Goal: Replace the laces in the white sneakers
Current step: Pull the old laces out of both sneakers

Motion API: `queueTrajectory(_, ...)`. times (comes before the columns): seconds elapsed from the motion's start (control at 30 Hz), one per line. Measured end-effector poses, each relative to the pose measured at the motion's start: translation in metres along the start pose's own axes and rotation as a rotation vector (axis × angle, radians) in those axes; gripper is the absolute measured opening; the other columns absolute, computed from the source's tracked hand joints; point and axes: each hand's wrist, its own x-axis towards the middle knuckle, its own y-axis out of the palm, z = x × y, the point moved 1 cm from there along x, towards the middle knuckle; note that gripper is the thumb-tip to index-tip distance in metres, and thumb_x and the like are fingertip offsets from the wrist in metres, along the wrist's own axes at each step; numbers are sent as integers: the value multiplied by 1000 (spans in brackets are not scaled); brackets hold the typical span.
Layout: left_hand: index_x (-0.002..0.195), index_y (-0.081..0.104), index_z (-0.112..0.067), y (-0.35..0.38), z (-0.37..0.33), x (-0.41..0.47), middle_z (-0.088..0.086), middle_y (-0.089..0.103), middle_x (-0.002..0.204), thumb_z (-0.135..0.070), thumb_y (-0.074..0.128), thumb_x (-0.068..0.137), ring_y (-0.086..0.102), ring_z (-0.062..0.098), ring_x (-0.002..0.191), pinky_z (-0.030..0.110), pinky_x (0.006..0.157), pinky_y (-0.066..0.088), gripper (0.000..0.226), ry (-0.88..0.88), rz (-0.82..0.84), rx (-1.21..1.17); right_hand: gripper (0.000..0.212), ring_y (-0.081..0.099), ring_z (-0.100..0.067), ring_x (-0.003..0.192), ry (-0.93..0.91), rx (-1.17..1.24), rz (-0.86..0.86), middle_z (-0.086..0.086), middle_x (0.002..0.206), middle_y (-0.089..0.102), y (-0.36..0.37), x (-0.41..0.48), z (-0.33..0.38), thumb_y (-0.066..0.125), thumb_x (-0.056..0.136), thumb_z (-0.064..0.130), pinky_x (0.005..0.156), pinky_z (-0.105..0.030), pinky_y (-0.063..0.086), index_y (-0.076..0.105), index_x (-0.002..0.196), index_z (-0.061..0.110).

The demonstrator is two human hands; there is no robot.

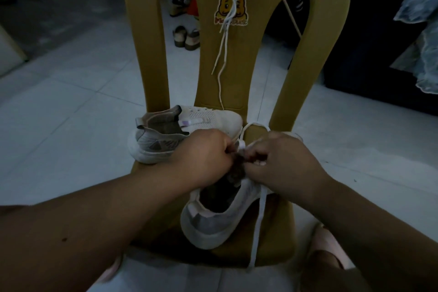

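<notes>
Both hands work close together over the seat of a mustard-yellow plastic chair. The left hand is curled tight, thumb and forefinger pinching the white lace where it meets the dark tongue of the near sneaker. The right hand, just beside it and almost touching, is also curled narrow, its fingertips pinching the same lace. A short white piece of that lace shows in the gap between the two hands.

The near sneaker sits on the seat directly under both hands, heel toward the person, its opening below the wrists. From under the right hand one end of the lace hangs down past the sneaker's side and over the front edge of the seat. A loop of it rises just beyond the right hand's knuckles.

The second sneaker lies on the seat beyond the left hand, on its side, toe pointing toward the right hand, with no lace visible in it.

Farther beyond both hands, spare white laces hang down the chair back, across a yellow duck sticker. Through the chair's left opening a pair of sandals stands on the pale tiled floor. Well off to the right of the right hand hangs faded denim cloth.
</notes>
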Motion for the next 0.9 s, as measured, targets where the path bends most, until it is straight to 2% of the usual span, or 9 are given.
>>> queueTrajectory(0.13, 87, 71, -23, 1, 1, 3, -1, 65, 74, -31, 58, 90, 60, 12, 67, 28, 59, 49, 15, -42, -6, -22, 21, 45, -4, 63, 77, -199, -131, 14, 65, 45, 4, 3, 3, 61, 82, 52, 50, -18, 27, 72, 86, 34)
queueTrajectory(0.27, 89, 73, -21, -1, 0, 6, 1, 68, 76, -30, 57, 90, 61, 14, 68, 32, 64, 52, 18, -36, -1, -39, 33, 45, -9, 74, 93, -312, -173, 6, 78, 50, 4, 7, 7, 56, 85, 56, 61, -23, 34, 71, 97, 29)
queueTrajectory(0.4, 91, 74, -20, -8, -1, 7, 4, 69, 82, -26, 59, 90, 61, 16, 75, 29, 69, 50, 16, -8, 21, -43, 33, 44, -10, 84, 57, -290, -230, 3, 95, 59, -1, 9, 6, 55, 87, 53, 72, -24, 36, 70, 104, 30)
queueTrajectory(0.5, 91, 73, -21, -7, -1, 5, 2, 67, 79, -29, 58, 91, 60, 14, 73, 28, 66, 49, 17, 6, 25, -45, 29, 46, -9, 83, 0, -332, -211, 6, 90, 59, -2, 7, 6, 50, 91, 49, 72, -24, 35, 70, 103, 31)
queueTrajectory(0.6, 88, 73, -23, -7, -2, 3, 1, 67, 77, -27, 58, 90, 60, 12, 70, 29, 64, 50, 15, -10, 3, -86, 26, 42, -9, 77, -62, -351, -192, 7, 77, 48, 1, 6, 7, 49, 92, 40, 68, -23, 29, 71, 92, 27)
queueTrajectory(0.67, 89, 71, -28, -9, -2, 3, -2, 69, 80, -29, 59, 90, 61, 11, 72, 30, 67, 52, 13, -17, -28, -117, 19, 42, -6, 71, -94, -275, -211, 10, 71, 47, 0, 7, 5, 57, 87, 36, 62, -20, 29, 70, 79, 25)
queueTrajectory(0.73, 88, 70, -30, -10, -1, 3, -6, 68, 78, -32, 58, 91, 61, 8, 70, 27, 63, 50, 13, -30, -62, -122, 14, 46, -3, 67, -89, -86, -163, 14, 68, 48, -6, 6, 0, 64, 82, 32, 57, -12, 31, 63, 68, 28)
queueTrajectory(0.8, 85, 70, -31, -12, 2, 4, -8, 66, 75, -33, 56, 92, 59, 6, 67, 24, 58, 46, 16, -59, -76, -112, 15, 49, 1, 70, -67, 109, -27, 12, 72, 52, -19, 3, -5, 67, 78, 30, 58, -9, 38, 59, 65, 30)
queueTrajectory(0.9, 77, 69, -30, -14, 4, 3, -6, 67, 74, -33, 56, 92, 60, 8, 67, 26, 60, 49, 20, -63, -87, -118, 12, 53, 0, 71, 43, 218, 160, 7, 77, 58, -37, -3, -18, 67, 79, 26, 57, -12, 42, 62, 69, 28)
